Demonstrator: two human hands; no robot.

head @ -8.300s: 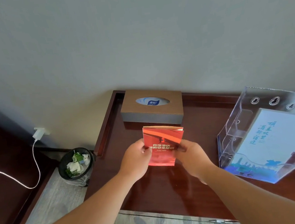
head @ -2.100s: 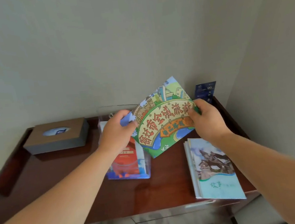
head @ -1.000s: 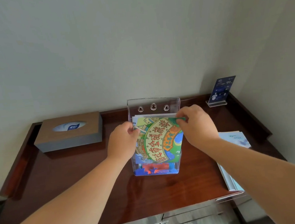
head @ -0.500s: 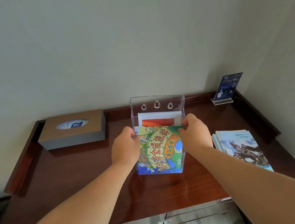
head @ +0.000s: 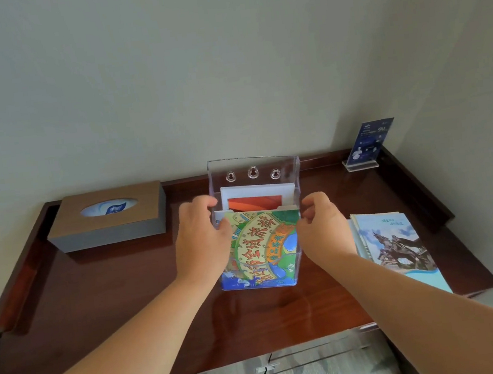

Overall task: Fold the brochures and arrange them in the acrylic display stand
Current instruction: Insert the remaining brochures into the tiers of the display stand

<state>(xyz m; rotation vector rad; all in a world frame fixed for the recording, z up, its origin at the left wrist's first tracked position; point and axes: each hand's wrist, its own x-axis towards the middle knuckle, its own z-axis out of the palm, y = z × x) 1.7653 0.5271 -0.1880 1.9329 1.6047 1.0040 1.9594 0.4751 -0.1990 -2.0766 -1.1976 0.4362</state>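
Stand of clear acrylic upright at mid-surface, back panel toward the wall, three keyhole slots along its top. Surface dark polished wood with a raised rim at back and sides.

Front pocket: cartoon brochure, fully seated, large red characters running sideways, its lower edge at the pocket floor. Its left strip is covered by the left thumb. Behind it, red brochure, only the top band showing. Behind that, a white sheet, just a margin visible; no print can be made out. Which pocket each of these two sits in cannot be told through the clear plastic.

Left hand is against the stand's left wall, fingers curled round its upper edge, thumb laid over the front left corner: clamped on the stand. Right hand is at the right wall, fingers loosely curled, a dark gap between them and the thumb. Whether it touches or grips the wall, cannot tell. The hands are apart, the stand between them.

Stack of pale blue brochures lies flat to the right, near the right hand, top cover showing a dark horse-and-rider statue; its near corner reaches the surface's front edge. Count of the stack unclear.

Tissue box, brown, sits at left rear, well apart from the stand. Small blue sign in a clear base at the right rear corner; text too small to read.
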